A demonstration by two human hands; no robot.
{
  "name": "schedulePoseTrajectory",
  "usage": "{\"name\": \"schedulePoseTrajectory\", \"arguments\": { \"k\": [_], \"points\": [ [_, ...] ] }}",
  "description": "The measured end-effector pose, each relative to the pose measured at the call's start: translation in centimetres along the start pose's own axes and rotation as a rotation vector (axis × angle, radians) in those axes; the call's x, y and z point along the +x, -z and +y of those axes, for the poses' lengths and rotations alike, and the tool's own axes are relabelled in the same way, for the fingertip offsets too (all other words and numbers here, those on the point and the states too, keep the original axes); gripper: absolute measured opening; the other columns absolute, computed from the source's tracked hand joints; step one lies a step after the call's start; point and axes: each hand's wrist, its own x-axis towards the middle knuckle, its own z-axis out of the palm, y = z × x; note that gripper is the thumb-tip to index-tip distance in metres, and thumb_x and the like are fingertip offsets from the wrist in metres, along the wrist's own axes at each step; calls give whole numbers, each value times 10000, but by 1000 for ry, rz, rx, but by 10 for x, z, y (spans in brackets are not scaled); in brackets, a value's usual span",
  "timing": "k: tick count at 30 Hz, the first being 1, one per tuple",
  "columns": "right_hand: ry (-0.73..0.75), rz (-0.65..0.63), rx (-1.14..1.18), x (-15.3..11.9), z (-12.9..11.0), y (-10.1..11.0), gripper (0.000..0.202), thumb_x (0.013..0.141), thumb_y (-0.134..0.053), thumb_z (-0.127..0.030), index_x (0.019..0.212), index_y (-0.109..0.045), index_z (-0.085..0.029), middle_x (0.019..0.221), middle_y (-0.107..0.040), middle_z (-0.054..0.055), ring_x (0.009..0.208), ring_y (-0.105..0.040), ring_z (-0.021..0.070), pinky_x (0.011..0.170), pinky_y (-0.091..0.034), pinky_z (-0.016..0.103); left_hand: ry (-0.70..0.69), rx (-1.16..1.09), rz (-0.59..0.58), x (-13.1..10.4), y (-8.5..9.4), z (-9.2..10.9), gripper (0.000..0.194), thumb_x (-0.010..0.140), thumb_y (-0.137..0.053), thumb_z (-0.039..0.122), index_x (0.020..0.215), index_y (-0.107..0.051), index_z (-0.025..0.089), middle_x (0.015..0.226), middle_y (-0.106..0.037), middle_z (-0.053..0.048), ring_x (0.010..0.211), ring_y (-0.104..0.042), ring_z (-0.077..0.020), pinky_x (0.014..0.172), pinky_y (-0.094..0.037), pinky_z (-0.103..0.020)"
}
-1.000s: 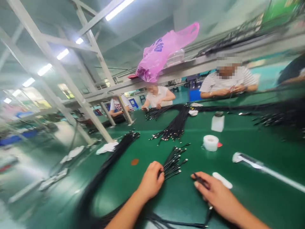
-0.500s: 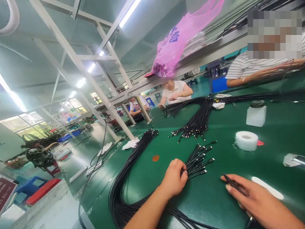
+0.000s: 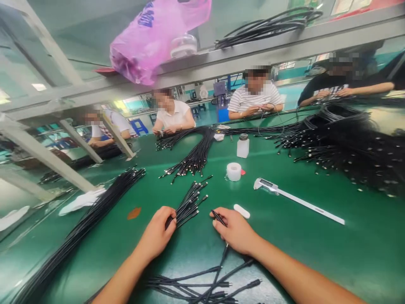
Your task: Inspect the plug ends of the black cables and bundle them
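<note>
My left hand (image 3: 158, 234) is closed round a bundle of black cables (image 3: 189, 203), just behind their metal-tipped plugs, which fan out over the green table. My right hand (image 3: 238, 231) is a little to the right, its thumb and fingers pinching a slim black thing (image 3: 218, 217); its kind is not clear. Below and between my forearms lie several black cable ends (image 3: 193, 285) with plugs pointing right, one of them reaching up toward my right wrist. A white oblong piece (image 3: 242, 211) is on the table just beyond my right hand.
A long cable bundle (image 3: 104, 207) runs along the left. Farther off are another bundle (image 3: 196, 154), a tape roll (image 3: 234, 172), a bottle (image 3: 243, 147) and a digital caliper (image 3: 300, 198). A cable heap (image 3: 354, 147) covers the right. Several people work across the table, below a shelf beam (image 3: 253, 52).
My view has swung right and levelled, bringing the caliper, the cable heap and more people into sight. Both hands keep their grips and look much the same distance above the table.
</note>
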Motion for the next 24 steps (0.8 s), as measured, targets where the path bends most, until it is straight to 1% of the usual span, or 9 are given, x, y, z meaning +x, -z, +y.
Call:
{"name": "schedulePoseTrajectory", "arguments": {
  "k": [3,6,8,11,14,16,18,21,24],
  "points": [
    [0,4,8,-1,-2,0,223,875,-494,-253,975,-662,-146,605,-532,-21,553,-506,124,553,-357,230,9,28,-2,0,1,3,185,887,-416,351,833,-515,204,966,-592,-61,935,-557,-221,871,-457,-366],
    [1,15,5,0,-3,1,245,874,-494,-240,1017,-668,-144,609,-547,-18,562,-513,129,566,-361,235,13,48,-6,1,2,3,218,891,-408,380,829,-519,203,971,-601,-64,940,-568,-224,871,-469,-371],
    [5,18,-6,0,-3,1,259,872,-495,-229,1042,-672,-146,612,-563,-16,568,-518,131,575,-365,235,31,67,-9,1,2,0,267,905,-399,426,871,-541,202,994,-611,-68,958,-578,-231,882,-476,-384],
    [15,33,-32,1,-3,1,245,863,-512,-217,1027,-682,-150,661,-606,-5,586,-519,127,585,-370,230,68,120,17,0,0,-6,422,902,-424,576,1036,-574,205,1081,-630,-77,1023,-596,-253,923,-486,-412],
    [18,46,-56,2,-4,2,235,848,-533,-201,1010,-695,-147,738,-653,14,627,-528,125,610,-383,225,59,216,85,-1,-1,-13,657,814,-499,739,1185,-563,201,1161,-638,-93,1092,-600,-292,964,-483,-442],
    [16,53,-68,3,-5,3,243,839,-544,-193,1018,-702,-147,762,-667,19,643,-532,125,625,-389,225,40,276,90,-1,-3,-17,751,764,-521,794,1215,-566,195,1147,-649,-97,1084,-609,-306,945,-493,-445],
    [15,60,-75,3,-5,3,252,832,-554,-193,1027,-708,-151,775,-673,21,651,-535,127,633,-390,225,12,313,66,-2,-4,-20,747,770,-495,807,1188,-590,195,1115,-654,-92,1066,-614,-304,929,-498,-442],
    [18,66,-81,4,-5,3,255,818,-567,-195,1023,-715,-156,790,-675,25,665,-531,132,638,-382,231,-18,333,56,0,-6,-23,679,830,-412,780,1127,-619,205,1081,-652,-81,1041,-623,-287,907,-505,-416],
    [26,72,-77,6,-5,4,240,811,-572,-199,998,-717,-160,775,-660,24,660,-513,135,636,-365,242,-29,326,69,3,-8,-23,617,874,-369,738,1064,-628,211,1029,-659,-76,964,-650,-259,827,-521,-363]
  ]
}}
